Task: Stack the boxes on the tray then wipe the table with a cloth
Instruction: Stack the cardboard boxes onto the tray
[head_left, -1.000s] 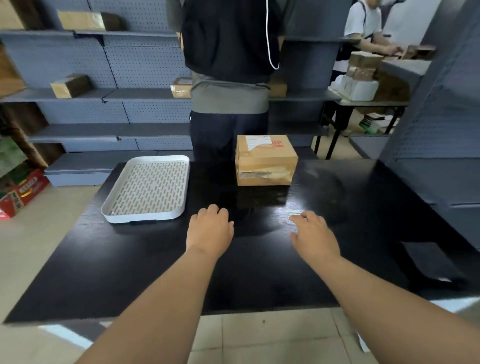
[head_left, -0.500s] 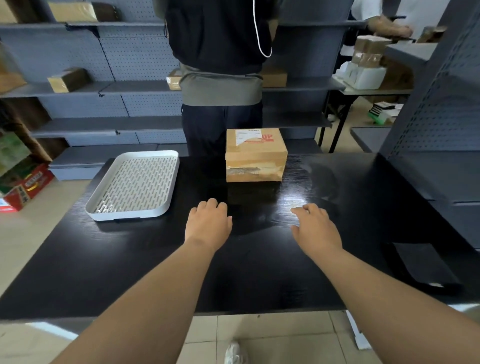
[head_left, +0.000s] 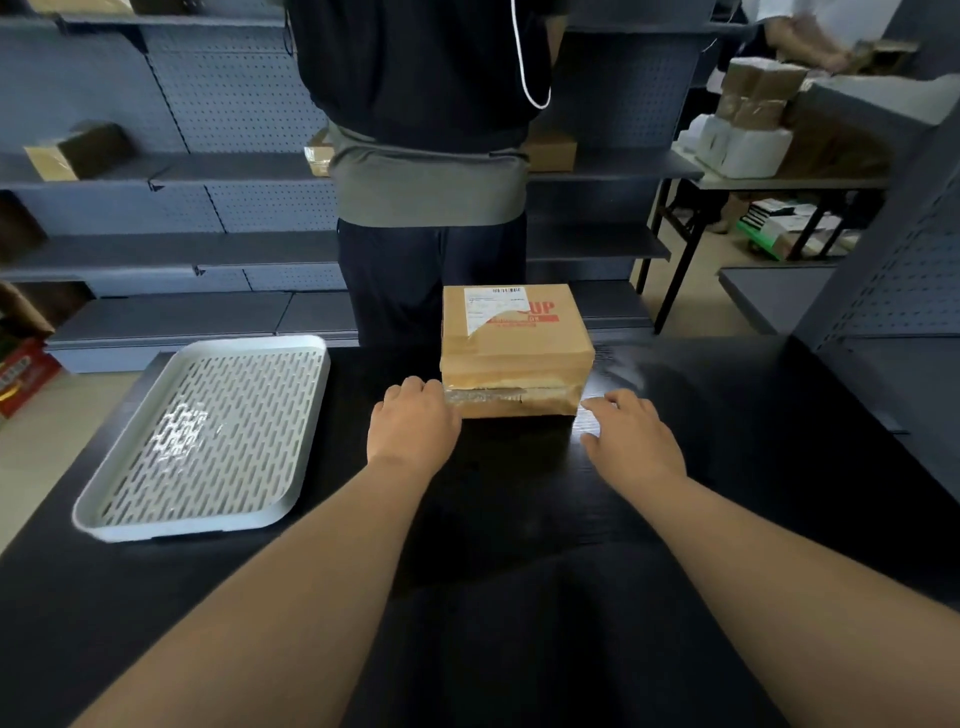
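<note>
My left hand (head_left: 413, 423) is open, its fingertips at the near left corner of the box (head_left: 514, 349); my right hand (head_left: 626, 435) is open just beside the near right corner. The box sits on the black table (head_left: 519, 545), the empty white tray (head_left: 208, 436) well to its left.

Both hands have moved forward: the left hand (head_left: 413, 423) and right hand (head_left: 626, 436) now flank the cardboard box (head_left: 514, 348).

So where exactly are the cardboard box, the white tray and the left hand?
cardboard box (head_left: 514, 332): head view, its top face.
white tray (head_left: 311, 415): head view, its right rim.
left hand (head_left: 413, 431): head view, back of hand.
</note>
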